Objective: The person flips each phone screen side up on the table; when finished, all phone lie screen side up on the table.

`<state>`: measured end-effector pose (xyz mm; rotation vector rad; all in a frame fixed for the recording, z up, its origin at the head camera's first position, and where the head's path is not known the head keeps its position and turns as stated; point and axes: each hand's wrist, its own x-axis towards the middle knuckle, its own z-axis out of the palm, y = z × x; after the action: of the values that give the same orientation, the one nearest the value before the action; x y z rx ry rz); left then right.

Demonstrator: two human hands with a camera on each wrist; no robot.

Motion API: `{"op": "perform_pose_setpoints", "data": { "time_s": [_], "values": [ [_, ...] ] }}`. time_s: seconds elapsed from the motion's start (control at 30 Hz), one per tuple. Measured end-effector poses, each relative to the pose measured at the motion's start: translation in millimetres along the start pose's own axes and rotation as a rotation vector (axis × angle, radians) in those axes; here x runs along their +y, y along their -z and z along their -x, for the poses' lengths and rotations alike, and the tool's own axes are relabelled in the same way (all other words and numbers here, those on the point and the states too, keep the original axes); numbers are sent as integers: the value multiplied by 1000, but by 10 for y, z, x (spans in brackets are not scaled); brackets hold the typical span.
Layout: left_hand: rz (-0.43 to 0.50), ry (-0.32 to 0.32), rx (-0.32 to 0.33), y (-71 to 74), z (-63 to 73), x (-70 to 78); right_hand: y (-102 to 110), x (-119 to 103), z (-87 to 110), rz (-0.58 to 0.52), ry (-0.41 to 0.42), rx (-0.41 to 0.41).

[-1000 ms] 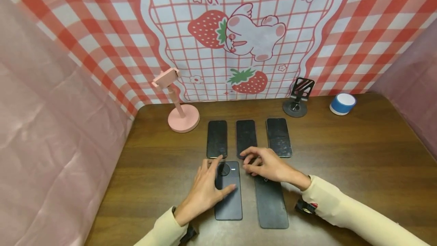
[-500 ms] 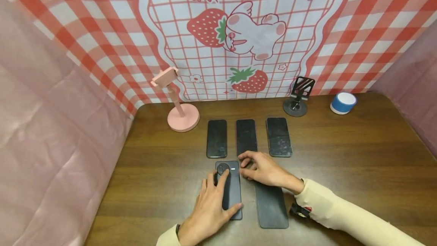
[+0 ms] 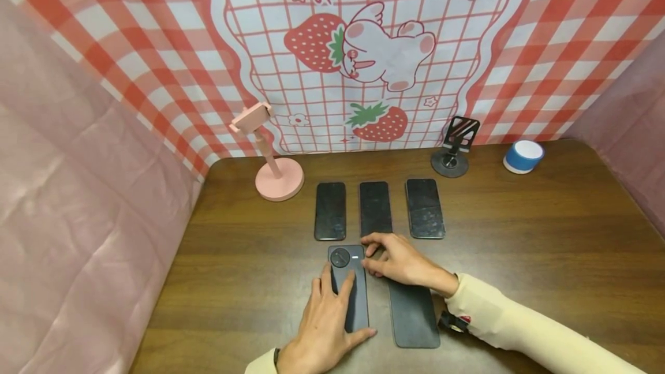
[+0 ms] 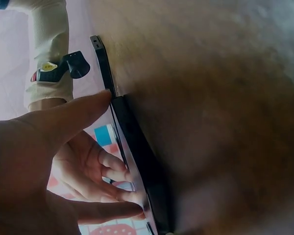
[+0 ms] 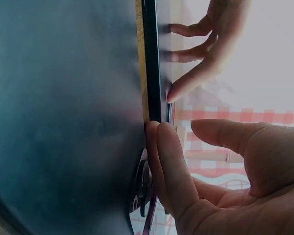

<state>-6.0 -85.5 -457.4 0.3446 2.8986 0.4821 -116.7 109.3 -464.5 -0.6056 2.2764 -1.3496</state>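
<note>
A dark grey phone [image 3: 358, 299] lies back up in the head view, its round camera bump at the far end. My left hand [image 3: 323, 322] is spread over its near half, index finger on the back and thumb at the lower right edge. In the left wrist view that thumb meets a corner of the phone [image 4: 137, 152]. My right hand [image 3: 401, 261] has its fingertips at the phone's upper right edge. The right wrist view has those fingers [image 5: 174, 156] against the edge, thumb apart. Under the right hand lies a second dark phone [image 3: 414, 316], its top partly hidden.
Three black phones stand in a row behind: left [image 3: 330, 212], middle [image 3: 375, 206] and right [image 3: 425, 209]. At the back are a pink phone stand [image 3: 279, 180], a black folding stand [image 3: 451, 163] and a blue-and-white cylinder [image 3: 522, 157]. A checked cloth [image 3: 171, 45] hangs behind the table.
My left hand has slid down the grey phone toward me, uncovering its camera bump. My right hand has shifted left and slightly nearer, to the grey phone's edge. The phones have stayed in place.
</note>
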Motion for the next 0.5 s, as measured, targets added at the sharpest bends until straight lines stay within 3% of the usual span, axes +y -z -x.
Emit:
{"op": "perform_pose_setpoints", "data": {
  "time_s": [0.5],
  "values": [
    [17,12,-27,-3,-7,19,-68,-7,-30,33,0,30]
  ]
}}
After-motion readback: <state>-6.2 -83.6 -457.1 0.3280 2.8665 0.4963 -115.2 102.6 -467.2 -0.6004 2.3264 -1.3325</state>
